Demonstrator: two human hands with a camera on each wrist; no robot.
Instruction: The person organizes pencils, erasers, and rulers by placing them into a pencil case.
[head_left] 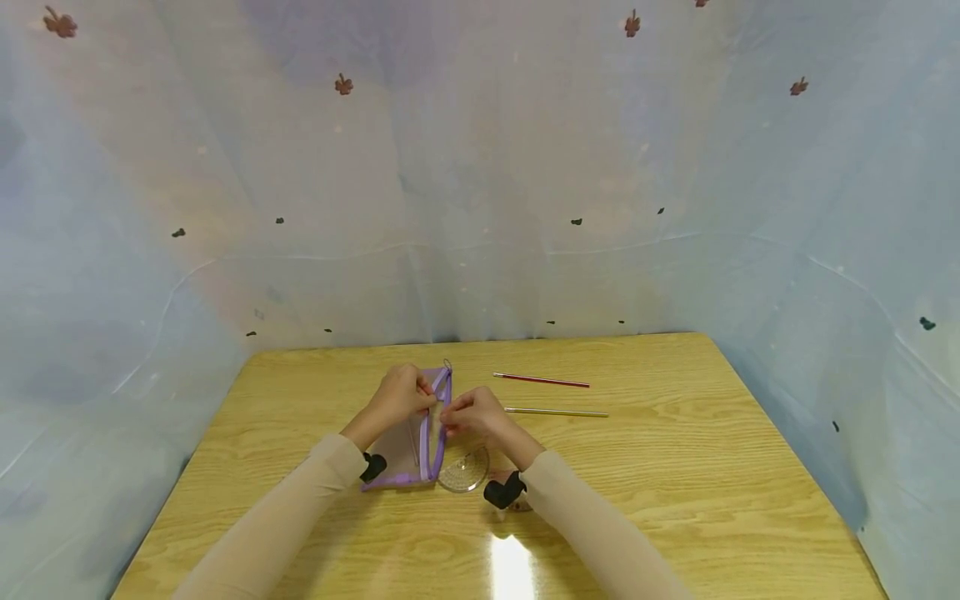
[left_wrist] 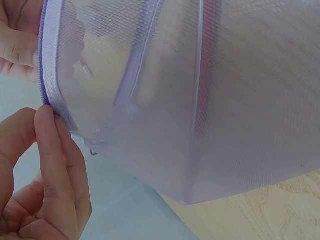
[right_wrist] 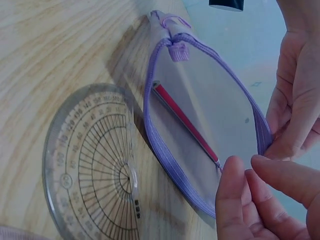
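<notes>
A purple mesh zip pouch (head_left: 393, 454) lies on the table with its zip side spread apart. My left hand (head_left: 401, 396) pinches one edge of the opening; in the left wrist view its thumb and fingers (left_wrist: 47, 135) grip the zip band. A red pencil (right_wrist: 185, 120) is inside the pouch, one end towards the mouth. Close to that end is my right hand (head_left: 476, 414), at the opposite edge of the opening, its fingers bent loosely with nothing seen between thumb and forefinger. Beside the pouch lies a clear half-round protractor (head_left: 465, 472).
To the right lie a dark red pencil (head_left: 543, 381) and a yellowish pencil (head_left: 558, 412), roughly parallel. Something mostly hidden (head_left: 521, 504) sits under my right wrist. The wooden table (head_left: 675, 467) meets a pale curtain (head_left: 480, 275) at its back and sides.
</notes>
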